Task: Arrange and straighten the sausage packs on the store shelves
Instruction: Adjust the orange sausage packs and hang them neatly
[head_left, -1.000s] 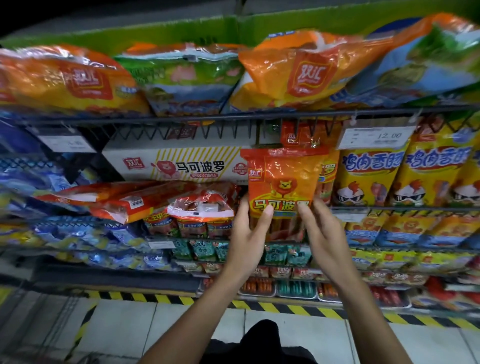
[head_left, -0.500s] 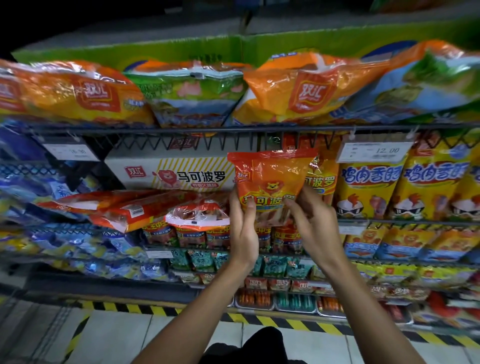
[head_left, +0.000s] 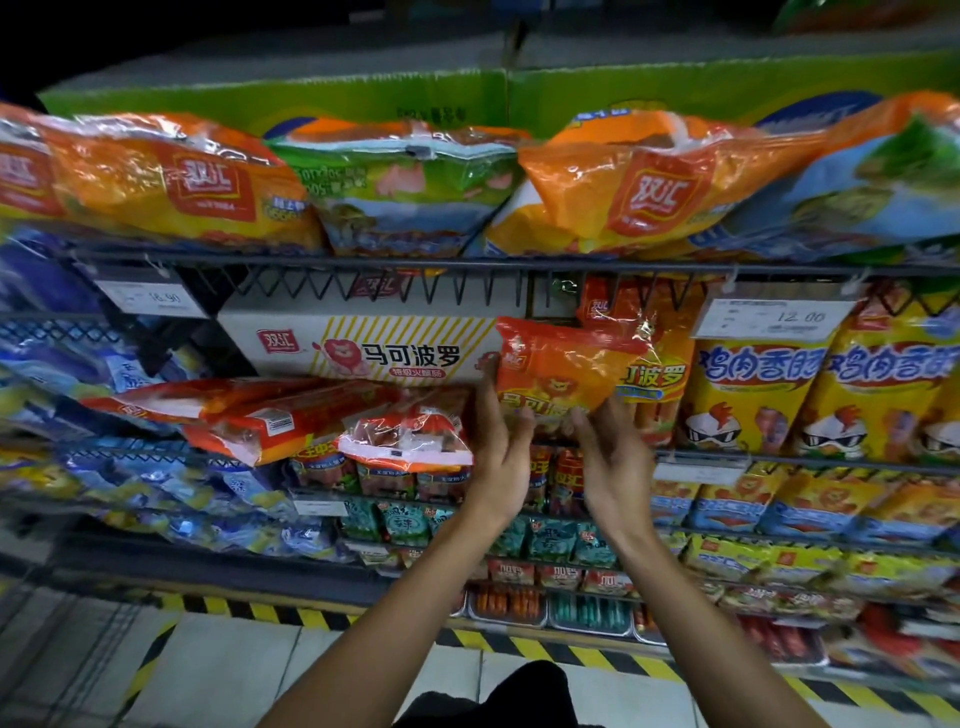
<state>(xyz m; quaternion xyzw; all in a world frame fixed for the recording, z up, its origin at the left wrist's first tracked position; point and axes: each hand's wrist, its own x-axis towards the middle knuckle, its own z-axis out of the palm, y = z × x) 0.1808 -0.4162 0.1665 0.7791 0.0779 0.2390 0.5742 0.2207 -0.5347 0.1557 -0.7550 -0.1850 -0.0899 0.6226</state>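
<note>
An orange sausage pack (head_left: 563, 366) with a lion picture is held up in front of the second wire shelf, tilted with its top to the right. My left hand (head_left: 500, 449) grips its left edge, thumb up along the side. My right hand (head_left: 610, 457) holds its lower right corner from below. Behind it hang more orange packs (head_left: 657, 364) of the same kind. To the left, red sausage packs (head_left: 405, 441) lie flat and crooked on the shelf.
A white carton (head_left: 358, 345) sits at the back of the second shelf. Big orange and green bags (head_left: 623, 192) fill the top shelf (head_left: 363, 258). Yellow chicken-sausage packs (head_left: 753, 395) hang at the right under a price tag (head_left: 779, 317). Blue packs (head_left: 130, 467) crowd the left.
Both hands lifted the orange pack up and tilted it, its top swinging toward the shelf back. The camera view also shifted downward a little.
</note>
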